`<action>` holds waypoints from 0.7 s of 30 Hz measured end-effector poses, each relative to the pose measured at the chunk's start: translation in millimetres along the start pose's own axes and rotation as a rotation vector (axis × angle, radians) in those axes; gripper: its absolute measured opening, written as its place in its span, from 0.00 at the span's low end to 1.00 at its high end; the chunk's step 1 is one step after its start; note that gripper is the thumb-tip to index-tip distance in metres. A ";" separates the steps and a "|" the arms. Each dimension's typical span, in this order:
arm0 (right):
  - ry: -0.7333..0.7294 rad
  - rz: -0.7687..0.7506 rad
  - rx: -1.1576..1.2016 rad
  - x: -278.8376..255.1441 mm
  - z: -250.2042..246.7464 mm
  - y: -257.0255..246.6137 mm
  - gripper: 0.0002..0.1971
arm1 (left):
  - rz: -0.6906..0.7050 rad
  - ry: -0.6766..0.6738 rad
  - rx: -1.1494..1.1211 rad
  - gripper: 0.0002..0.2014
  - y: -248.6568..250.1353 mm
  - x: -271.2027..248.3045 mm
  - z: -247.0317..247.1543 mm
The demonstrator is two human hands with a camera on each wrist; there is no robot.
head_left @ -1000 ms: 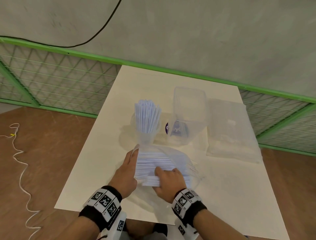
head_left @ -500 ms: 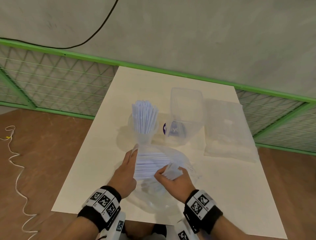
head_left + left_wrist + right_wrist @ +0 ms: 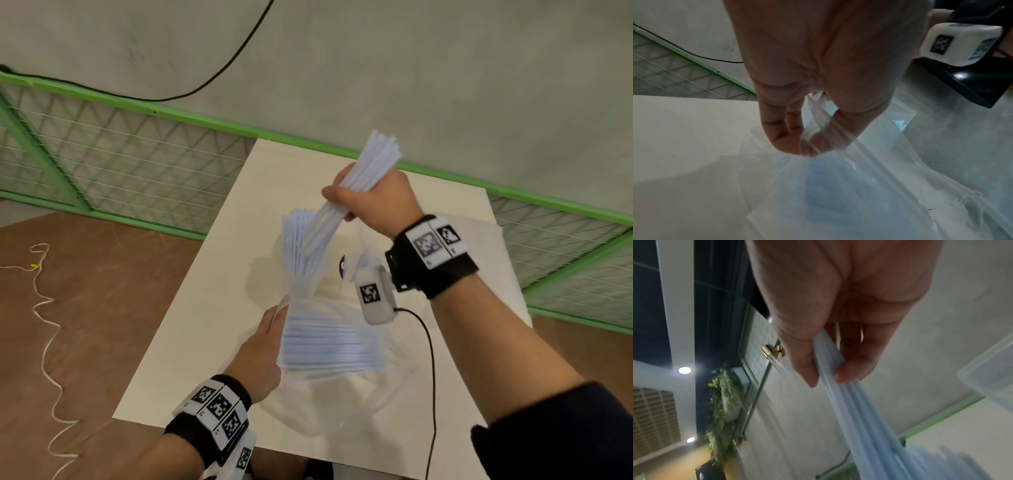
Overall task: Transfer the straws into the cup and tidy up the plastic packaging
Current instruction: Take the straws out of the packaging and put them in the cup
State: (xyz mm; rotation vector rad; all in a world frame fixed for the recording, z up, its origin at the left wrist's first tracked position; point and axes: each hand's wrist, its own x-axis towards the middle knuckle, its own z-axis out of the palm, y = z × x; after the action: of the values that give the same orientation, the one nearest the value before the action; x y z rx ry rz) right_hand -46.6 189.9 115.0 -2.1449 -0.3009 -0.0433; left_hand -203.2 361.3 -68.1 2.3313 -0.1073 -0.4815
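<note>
My right hand [image 3: 363, 200] grips a bundle of pale blue straws [image 3: 346, 195] tilted above the clear cup [image 3: 301, 284]; its lower ends reach among the straws standing in the cup [image 3: 296, 240]. The same bundle of straws [image 3: 859, 410] runs down from my right hand [image 3: 828, 366] in the right wrist view. My left hand [image 3: 267, 346] pinches the open edge of the clear plastic bag [image 3: 342, 387], which lies on the table with more straws [image 3: 325, 346] inside. In the left wrist view my left hand [image 3: 807, 142] holds the plastic bag [image 3: 838, 186].
The cream table [image 3: 205, 335] carries a clear plastic container [image 3: 352, 270] with a purple label behind the cup, mostly hidden by my right wrist. A green-framed mesh fence [image 3: 120, 161] runs behind the table. A white cord [image 3: 44, 325] lies on the brown floor at left.
My right hand has taken a bundle of straws out of the bag and lifted it up and away to the cup. The left hand still holds the bag's edge.
</note>
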 end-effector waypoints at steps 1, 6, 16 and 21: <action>-0.033 0.025 -0.037 8.4 9.7 4.0 0.09 | 0.000 -0.002 -0.006 0.50 0.3 -0.4 -0.2; -0.172 0.088 -0.244 21.3 57.5 37.0 0.27 | 0.001 0.015 -0.010 0.49 0.5 -1.9 0.0; -0.078 -0.303 -0.445 -0.8 74.4 61.3 0.33 | 0.004 0.040 -0.009 0.49 2.1 -4.5 -1.6; -0.173 -0.340 -0.552 -13.4 86.6 78.9 0.34 | 0.005 0.047 -0.006 0.50 0.8 -4.4 0.2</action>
State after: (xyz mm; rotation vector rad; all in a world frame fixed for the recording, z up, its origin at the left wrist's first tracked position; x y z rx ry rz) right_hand -48.6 216.8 0.2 -2.6220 -0.8330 -0.1516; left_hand -207.3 361.6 -66.3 2.3345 -0.0889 -0.4244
